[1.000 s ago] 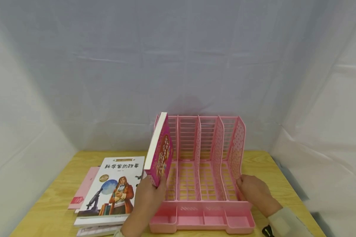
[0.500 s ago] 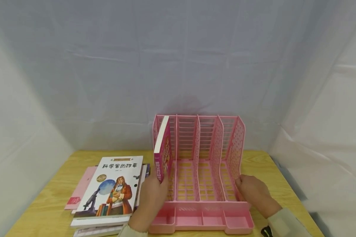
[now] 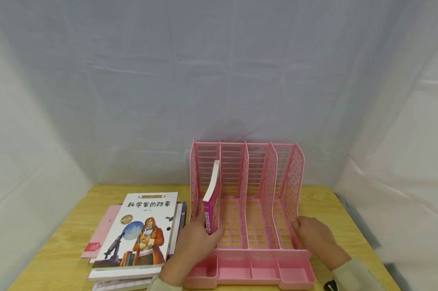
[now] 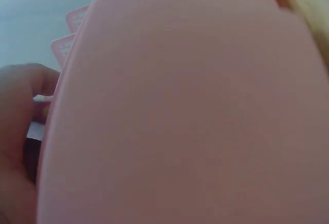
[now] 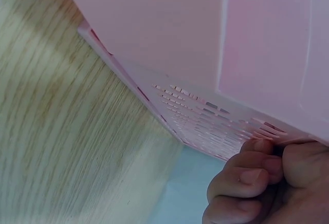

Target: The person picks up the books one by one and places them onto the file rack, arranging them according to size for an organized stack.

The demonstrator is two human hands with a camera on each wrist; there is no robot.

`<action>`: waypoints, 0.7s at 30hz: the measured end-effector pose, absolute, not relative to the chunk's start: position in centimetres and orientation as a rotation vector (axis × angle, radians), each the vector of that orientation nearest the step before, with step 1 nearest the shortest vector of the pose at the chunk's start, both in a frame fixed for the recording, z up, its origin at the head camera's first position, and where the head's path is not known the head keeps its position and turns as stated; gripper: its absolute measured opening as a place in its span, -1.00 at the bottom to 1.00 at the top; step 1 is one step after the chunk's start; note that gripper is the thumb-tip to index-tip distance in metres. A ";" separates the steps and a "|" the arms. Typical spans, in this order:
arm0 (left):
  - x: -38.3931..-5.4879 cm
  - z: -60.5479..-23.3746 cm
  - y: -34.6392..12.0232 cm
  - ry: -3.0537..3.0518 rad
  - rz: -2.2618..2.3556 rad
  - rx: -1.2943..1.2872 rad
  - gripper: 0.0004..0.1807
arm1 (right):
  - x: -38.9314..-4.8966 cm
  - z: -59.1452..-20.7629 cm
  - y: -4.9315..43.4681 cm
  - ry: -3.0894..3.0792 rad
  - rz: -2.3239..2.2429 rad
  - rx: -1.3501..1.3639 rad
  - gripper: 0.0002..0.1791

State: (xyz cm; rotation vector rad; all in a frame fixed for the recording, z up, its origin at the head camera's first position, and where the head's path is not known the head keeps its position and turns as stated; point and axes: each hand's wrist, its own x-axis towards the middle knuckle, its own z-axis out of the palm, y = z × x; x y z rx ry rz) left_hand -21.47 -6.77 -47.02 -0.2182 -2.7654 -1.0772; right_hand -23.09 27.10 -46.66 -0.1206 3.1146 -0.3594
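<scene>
A pink file rack with upright dividers and a low front tray stands on the table. My left hand grips the lower front end of a magenta paperback book. The book stands upright in the rack's leftmost compartment, close to the first divider. In the left wrist view the rack's pink plastic covers most of the picture, and part of my left hand shows at the edge. With curled fingers, my right hand holds the front edge of the rack's right side wall.
Left of the rack lies a stack of books, with a white illustrated book on top and a pink one sticking out beneath. Wooden table shows around them. A pale curtain hangs behind and at both sides.
My left hand has carried the magenta book right and down into the leftmost compartment, from in front of the rack's left wall. The right hand keeps its place on the rack.
</scene>
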 end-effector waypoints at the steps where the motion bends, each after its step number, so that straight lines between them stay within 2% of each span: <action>1: -21.4 -47.0 -6.9 -2.749 -1.114 -0.218 -0.34 | -23.1 -46.7 27.1 3.117 -0.360 -0.125 -0.55; 4: -21.2 -47.0 -7.4 -2.727 -1.210 -0.233 -0.50 | -23.1 -46.6 27.0 3.118 -0.355 -0.133 -0.56; 7: -21.1 -47.2 -7.5 -2.700 -1.211 -0.239 -0.49 | -23.1 -46.6 27.0 3.113 -0.341 -0.128 -0.56; 9: -21.1 -47.5 -7.3 -2.662 -1.166 -0.221 -0.58 | -23.2 -46.6 27.0 3.105 -0.341 -0.115 -0.56; 11: -21.1 -47.8 -7.0 -2.615 -1.096 -0.196 -0.54 | -23.2 -46.6 27.0 3.102 -0.343 -0.106 -0.55; 16: -21.4 -48.1 -6.4 -2.559 -0.930 -0.179 -0.26 | -23.3 -46.5 26.9 3.090 -0.344 -0.080 -0.55; 21: -21.5 -47.8 -6.2 -2.689 -0.811 -0.217 -0.29 | -23.2 -46.5 27.0 3.087 -0.363 -0.082 -0.55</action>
